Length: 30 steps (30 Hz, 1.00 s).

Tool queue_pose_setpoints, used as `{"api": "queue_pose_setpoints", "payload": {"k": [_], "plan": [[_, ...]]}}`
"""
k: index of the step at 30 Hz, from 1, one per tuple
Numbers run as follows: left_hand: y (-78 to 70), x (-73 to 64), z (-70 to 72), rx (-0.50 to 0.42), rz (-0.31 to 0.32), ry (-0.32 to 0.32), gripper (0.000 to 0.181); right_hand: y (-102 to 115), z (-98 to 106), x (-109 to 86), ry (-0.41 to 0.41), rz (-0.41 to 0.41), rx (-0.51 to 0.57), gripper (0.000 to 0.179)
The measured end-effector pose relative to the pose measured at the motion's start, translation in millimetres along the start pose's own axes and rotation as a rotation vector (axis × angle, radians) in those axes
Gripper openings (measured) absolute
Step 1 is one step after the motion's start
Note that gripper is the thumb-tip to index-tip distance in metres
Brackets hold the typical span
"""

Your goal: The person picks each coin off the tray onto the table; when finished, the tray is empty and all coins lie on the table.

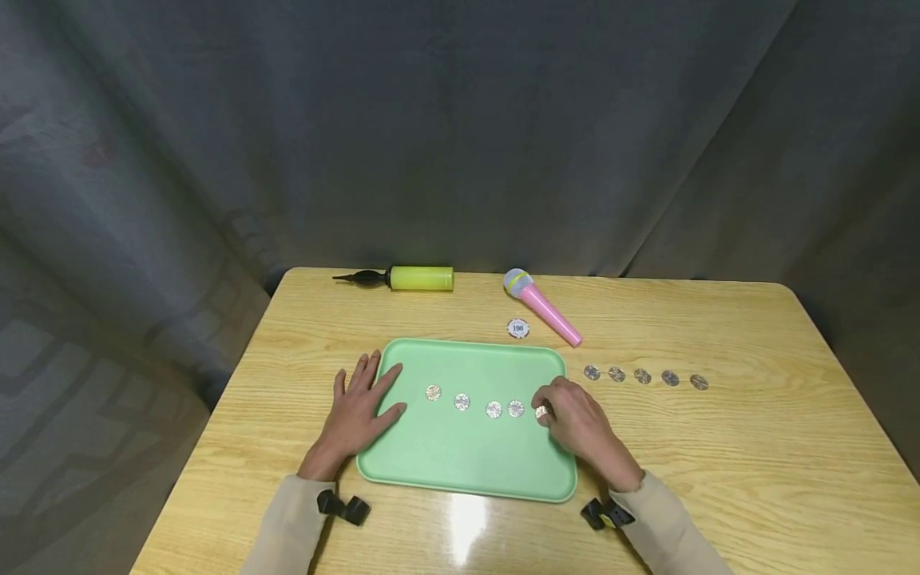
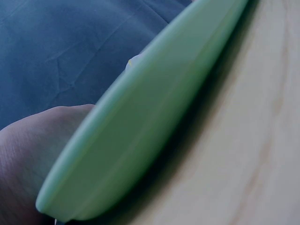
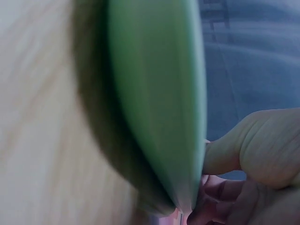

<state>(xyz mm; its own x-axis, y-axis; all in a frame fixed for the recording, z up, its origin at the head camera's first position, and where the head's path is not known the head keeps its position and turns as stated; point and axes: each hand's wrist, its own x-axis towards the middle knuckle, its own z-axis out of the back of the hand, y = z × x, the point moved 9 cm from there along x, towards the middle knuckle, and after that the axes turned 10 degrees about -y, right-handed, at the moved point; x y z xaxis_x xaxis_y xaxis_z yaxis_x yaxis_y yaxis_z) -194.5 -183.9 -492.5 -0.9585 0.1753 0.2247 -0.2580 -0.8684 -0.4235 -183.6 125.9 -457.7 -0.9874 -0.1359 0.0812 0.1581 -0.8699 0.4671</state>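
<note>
A green tray (image 1: 460,455) lies on the wooden table. My left hand (image 1: 357,423) rests at the tray's left edge with fingers spread, thumb and index finger reaching over the rim. Inside, several silver coins make a loose row, among them a left coin (image 1: 433,393), a middle coin (image 1: 493,410) and another coin (image 1: 515,409). At the row's right end, my right hand (image 1: 575,415) pinches a shiny coin (image 1: 541,412) between thumb and fingers, low over the tray. Both wrist views show mostly the tray's outer wall (image 2: 140,122), hiding the fingertips partly or wholly.
To the tray's right, several coins (image 1: 643,376) lie in a row on the table (image 1: 755,463). Behind the tray are a poker chip (image 1: 517,328) marked 100, a pink toy microphone (image 1: 546,311) and a yellow-green hand pump (image 1: 420,278). A grey curtain (image 1: 460,144) hangs behind the table.
</note>
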Motion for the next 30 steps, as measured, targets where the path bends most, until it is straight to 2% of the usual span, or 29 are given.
{"api": "queue_pose_setpoints", "payload": {"k": [7, 16, 30], "plan": [[1.2, -1.1, 0.6, 0.003, 0.003, -0.003, 0.067, -1.6, 0.2, -0.5, -0.003, -0.011, 0.035, 0.015], [0.3, -1.8, 0.2, 0.002, 0.0, -0.008, 0.067, -7.6, 11.4, 0.5, -0.066, 0.006, 0.152, 0.01], [-0.1, -1.0, 0.0, 0.002, 0.003, -0.004, 0.066, -24.4, 18.9, 3.8, -0.026, -0.07, 0.336, 0.012]]}}
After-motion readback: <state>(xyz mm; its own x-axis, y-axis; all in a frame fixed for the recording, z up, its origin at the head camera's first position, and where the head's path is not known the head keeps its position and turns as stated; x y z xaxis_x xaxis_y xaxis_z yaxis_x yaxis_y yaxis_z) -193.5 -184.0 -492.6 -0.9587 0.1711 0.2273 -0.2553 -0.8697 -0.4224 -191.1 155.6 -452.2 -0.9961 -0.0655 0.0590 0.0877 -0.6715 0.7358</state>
